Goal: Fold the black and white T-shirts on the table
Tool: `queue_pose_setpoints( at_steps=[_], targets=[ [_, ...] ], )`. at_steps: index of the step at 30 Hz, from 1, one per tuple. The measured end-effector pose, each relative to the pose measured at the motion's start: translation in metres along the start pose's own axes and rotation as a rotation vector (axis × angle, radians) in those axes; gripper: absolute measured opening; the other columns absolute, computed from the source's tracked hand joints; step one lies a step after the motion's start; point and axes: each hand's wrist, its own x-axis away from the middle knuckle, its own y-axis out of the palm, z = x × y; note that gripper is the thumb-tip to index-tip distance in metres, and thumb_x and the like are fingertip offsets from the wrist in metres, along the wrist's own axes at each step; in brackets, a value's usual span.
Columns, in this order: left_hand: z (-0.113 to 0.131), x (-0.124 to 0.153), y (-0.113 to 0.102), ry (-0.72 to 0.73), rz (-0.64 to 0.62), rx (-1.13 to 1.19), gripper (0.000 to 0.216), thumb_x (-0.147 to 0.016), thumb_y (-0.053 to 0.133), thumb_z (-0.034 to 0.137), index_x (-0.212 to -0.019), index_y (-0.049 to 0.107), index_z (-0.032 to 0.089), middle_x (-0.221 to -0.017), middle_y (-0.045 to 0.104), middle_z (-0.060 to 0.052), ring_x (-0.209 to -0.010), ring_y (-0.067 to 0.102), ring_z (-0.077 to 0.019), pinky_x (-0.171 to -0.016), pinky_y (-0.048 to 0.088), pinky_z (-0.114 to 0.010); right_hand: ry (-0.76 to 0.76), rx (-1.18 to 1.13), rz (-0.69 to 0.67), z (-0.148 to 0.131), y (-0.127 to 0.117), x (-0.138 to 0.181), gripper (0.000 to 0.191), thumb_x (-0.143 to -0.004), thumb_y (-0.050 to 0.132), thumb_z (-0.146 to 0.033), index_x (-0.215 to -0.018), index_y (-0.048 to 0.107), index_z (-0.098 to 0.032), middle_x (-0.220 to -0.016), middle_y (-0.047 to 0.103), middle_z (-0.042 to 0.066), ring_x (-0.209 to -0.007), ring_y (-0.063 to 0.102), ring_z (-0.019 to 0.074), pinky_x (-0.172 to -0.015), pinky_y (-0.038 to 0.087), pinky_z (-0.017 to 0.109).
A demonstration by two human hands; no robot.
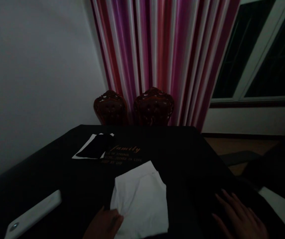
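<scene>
Head view, dim room. Left hand low at frame bottom, thumb and fingers pinched on the near left corner of a folded white cloth; holding that corner, knuckles toward camera. White cloth lying flat on a black tablecloth, roughly centred on the near half of the table, creased, far edge angled up to the right. Right hand well apart from the cloth, to its right, palm down, fingers spread and flat on the dark surface; gripping nothing, just pressing or resting.

Orange lettering printed on the dark fabric beyond the white cloth; top word reads "family", lines below too small to make out. Dark folded piece lying on a white sheet at the far left of the table, just beside the lettering. White phone-like slab near the left edge, angled, well apart from the left hand.

Two carved red chair backs behind the far table edge. Striped pink and purple curtain above them. Dark window at right.
</scene>
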Motion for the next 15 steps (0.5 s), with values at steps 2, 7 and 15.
queue_pose_setpoints(
  at_steps=[2,7,15],
  targets=[
    [0.012,0.004,0.005,0.081,-0.001,-0.015,0.025,-0.088,0.052,0.046,-0.090,0.069,0.029,-0.101,0.070,-0.005,-0.103,0.060,-0.0264,-0.107,0.033,-0.044,-0.063,-0.024,-0.088,-0.035,0.000,0.000,0.048,-0.084,0.048,-0.053,-0.125,0.061,-0.032,-0.142,0.048,0.004,-0.134,0.038,0.0336,-0.105,0.035,0.058],
    [0.066,0.002,0.075,0.304,-0.110,-0.101,0.020,-0.087,0.053,0.036,-0.090,0.064,0.021,-0.100,0.064,-0.009,-0.095,0.056,-0.0243,-0.086,0.045,-0.036,-0.150,-0.153,-0.368,-0.122,0.012,0.007,0.031,-0.091,0.046,-0.039,-0.104,0.072,-0.028,-0.136,0.055,0.007,-0.133,0.039,0.0342,-0.102,0.038,0.056],
    [0.057,-0.001,0.113,0.163,-0.061,0.119,0.029,-0.091,0.042,0.044,-0.086,0.058,0.020,-0.091,0.063,-0.009,-0.085,0.056,-0.0237,-0.081,0.044,-0.037,-0.075,-0.277,-0.423,-0.133,0.029,0.031,0.028,-0.091,0.049,-0.040,-0.089,0.072,-0.024,-0.105,0.066,0.010,-0.101,0.059,0.0273,-0.089,0.046,0.041]
  ],
)
